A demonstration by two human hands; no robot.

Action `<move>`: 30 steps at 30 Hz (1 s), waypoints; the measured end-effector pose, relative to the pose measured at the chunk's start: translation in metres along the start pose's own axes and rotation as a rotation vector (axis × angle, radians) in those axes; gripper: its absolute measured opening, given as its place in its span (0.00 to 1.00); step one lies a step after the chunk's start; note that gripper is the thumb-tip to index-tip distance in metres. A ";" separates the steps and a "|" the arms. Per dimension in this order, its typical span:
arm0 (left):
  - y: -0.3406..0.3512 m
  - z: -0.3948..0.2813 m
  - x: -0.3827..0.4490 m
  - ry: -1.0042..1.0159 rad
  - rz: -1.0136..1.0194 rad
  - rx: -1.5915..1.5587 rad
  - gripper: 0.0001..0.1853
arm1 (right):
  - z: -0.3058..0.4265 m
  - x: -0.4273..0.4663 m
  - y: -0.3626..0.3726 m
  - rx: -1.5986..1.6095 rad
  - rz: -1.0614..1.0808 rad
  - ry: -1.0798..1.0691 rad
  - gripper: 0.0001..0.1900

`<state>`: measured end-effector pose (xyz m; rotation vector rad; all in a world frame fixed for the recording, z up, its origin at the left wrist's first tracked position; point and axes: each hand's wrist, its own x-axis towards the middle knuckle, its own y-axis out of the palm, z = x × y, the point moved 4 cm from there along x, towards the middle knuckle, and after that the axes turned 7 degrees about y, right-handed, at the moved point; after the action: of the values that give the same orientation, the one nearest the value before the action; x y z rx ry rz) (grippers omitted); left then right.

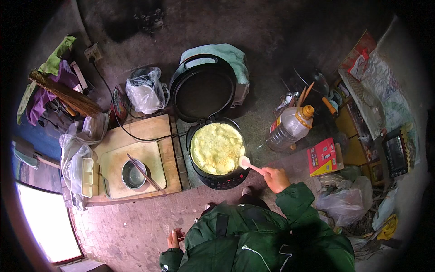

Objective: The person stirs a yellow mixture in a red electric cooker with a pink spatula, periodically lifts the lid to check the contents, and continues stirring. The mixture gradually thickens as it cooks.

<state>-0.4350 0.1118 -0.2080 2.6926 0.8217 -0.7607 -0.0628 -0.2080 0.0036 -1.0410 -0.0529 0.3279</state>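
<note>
My right hand (276,179) grips the pink handle of a small plastic spoon or spatula (244,162). Its pale head is at the right rim of a round black electric griddle (217,182), whose front panel has lit red indicators. A yellowish, lumpy flat cake (216,147) covers most of the griddle's lower plate. Hinged at the back, the griddle's black lid (204,89) stands raised, with a light green towel (234,56) behind it. My left hand (175,237) hangs low beside my green jacket, fingers loosely apart and holding nothing visible.
To the left, a metal bowl (132,179) with chopsticks (144,172) across it sits on a cutting board (112,154). A power cord (125,131) crosses the board's back. On the right are an oil bottle (289,127) and a red box (321,156).
</note>
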 end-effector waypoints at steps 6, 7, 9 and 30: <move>-0.006 0.007 -0.003 0.000 -0.028 -0.002 0.28 | 0.002 -0.002 -0.013 0.083 -0.059 -0.018 0.12; -0.005 0.007 -0.003 -0.004 -0.035 0.000 0.28 | 0.003 -0.004 -0.012 0.097 -0.042 -0.016 0.12; -0.004 0.005 -0.003 0.007 -0.022 -0.010 0.28 | 0.003 -0.004 -0.008 0.102 -0.007 -0.003 0.12; -0.010 -0.004 -0.004 -0.005 -0.019 0.013 0.28 | -0.010 -0.007 0.004 0.152 -0.175 0.011 0.12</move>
<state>-0.4416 0.1202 -0.2029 2.6963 0.8458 -0.7793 -0.0685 -0.2168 -0.0039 -0.8802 -0.1071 0.1641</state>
